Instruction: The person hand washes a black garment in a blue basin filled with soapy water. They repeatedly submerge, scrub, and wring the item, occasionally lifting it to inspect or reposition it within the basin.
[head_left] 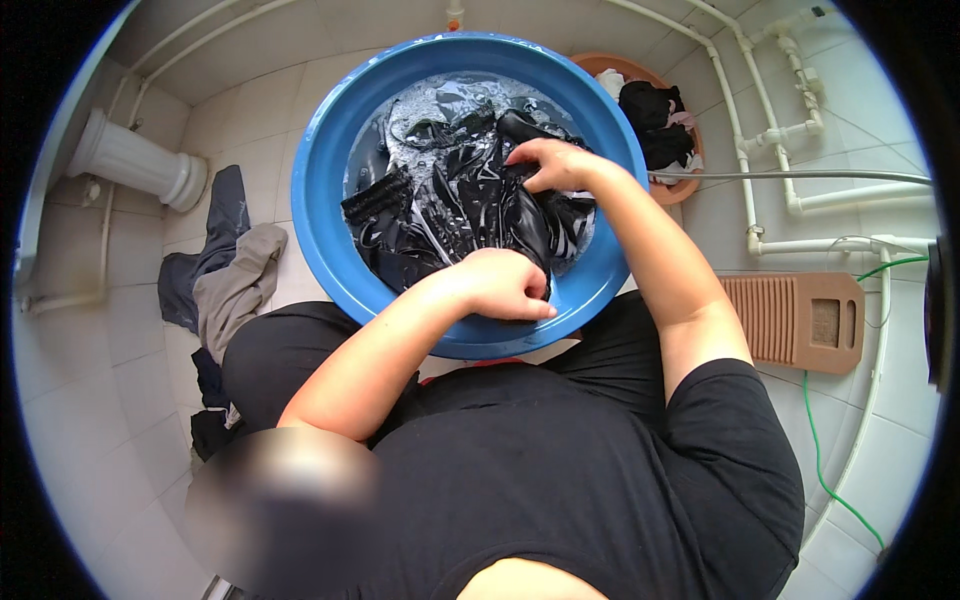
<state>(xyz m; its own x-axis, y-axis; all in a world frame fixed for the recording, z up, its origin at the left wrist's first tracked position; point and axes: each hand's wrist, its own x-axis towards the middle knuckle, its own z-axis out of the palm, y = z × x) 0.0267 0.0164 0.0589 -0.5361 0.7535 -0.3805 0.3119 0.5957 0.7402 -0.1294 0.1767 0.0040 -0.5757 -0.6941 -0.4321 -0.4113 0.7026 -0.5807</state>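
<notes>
We see the blue basin (320, 200) set between the bent legs (285, 350), probably so that both hands reach in easily and the knees steady it. The dark garments (470, 195) lie inside, bunched and soaked in sudsy water (462, 98), their wet folds glossy, with a gathered band showing at the left. We find the left hand (503, 282) curled over the near side, thumb by the basin's smooth inner wall — whether it grips fabric we cannot tell. The right hand (557, 164) reaches in from the right, thumb and fingers bent and parted at the garments — whether cloth is pinched there, we cannot tell either. A brown washboard (765, 320), ridged and rigid, lies to the right, apparently within reach; a limp beige garment (240, 285) lies at left, perhaps to stay apart from the wet ones
</notes>
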